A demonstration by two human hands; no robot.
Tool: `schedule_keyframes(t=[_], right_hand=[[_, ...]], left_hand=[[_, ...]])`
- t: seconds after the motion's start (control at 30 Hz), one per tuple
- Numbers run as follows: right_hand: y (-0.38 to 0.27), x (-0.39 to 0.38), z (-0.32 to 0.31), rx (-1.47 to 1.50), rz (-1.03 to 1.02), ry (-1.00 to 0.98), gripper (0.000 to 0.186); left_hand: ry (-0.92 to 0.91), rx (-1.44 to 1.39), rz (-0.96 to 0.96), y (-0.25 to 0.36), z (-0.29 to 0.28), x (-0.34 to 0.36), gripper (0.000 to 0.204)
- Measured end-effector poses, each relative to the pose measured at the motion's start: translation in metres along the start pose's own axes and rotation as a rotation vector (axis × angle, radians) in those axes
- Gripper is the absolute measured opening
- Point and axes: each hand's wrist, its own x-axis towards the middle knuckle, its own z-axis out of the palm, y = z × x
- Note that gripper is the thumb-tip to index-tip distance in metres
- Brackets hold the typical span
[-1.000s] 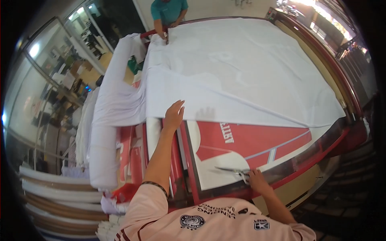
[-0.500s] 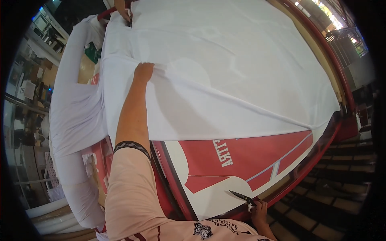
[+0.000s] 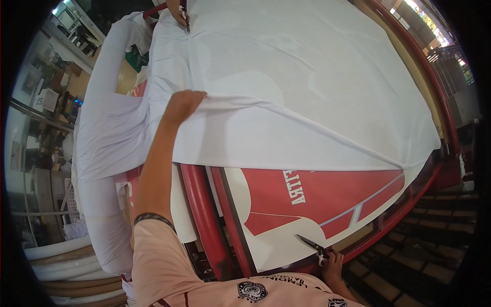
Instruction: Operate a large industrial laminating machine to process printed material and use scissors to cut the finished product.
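Observation:
My left hand is closed on a fold of the white fabric, at its left part, raising a long ridge that slants down to the far right corner. Beneath the near edge lies a printed paper sheet with red pattern shapes and pale lettering. At the near right edge of the table, my right hand is closed at the handle of dark-bladed scissors, whose blades point over the paper. Another person's hand holds a small dark tool, perhaps scissors, at the fabric's far left.
A thick bundle of white fabric hangs along the left. Red rails run beside the table, and another red rail bounds its right side. Several rolls are stacked at lower left. Dark slats lie at lower right.
My left hand has drawn the fabric leftward, its near left edge shifting so more red rail shows. The view has shifted slightly. My right hand keeps the scissors in place.

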Motion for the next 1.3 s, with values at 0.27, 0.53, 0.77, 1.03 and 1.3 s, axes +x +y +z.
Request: schedule_keyframes(t=[0.27,0.53,0.77,1.03,1.3], right_hand=[[-0.003,0.0,-0.001,-0.01,-0.008,0.021,0.047],[0.014,-0.001,-0.014,0.039,-0.104,-0.06,0.041],[0.033,0.0,-0.031,0.953,0.057,-0.102,0.028],[0.048,0.084,-0.082,1.74,0.23,0.103,0.011],[0.117,0.192,-0.094,1.336,0.572,0.402,0.042]], left_hand=[[-0.009,0.001,-0.087,0.158,-0.066,-0.097,0.016],[0.058,-0.311,-0.382,0.289,-0.113,-0.178,0.015],[-0.036,-0.495,-0.609,0.354,-0.14,-0.235,0.017],[-0.263,-0.456,-0.722,0.392,-0.18,-0.271,0.035],[-0.404,-0.333,-0.823,0.404,-0.174,-0.298,0.024]])
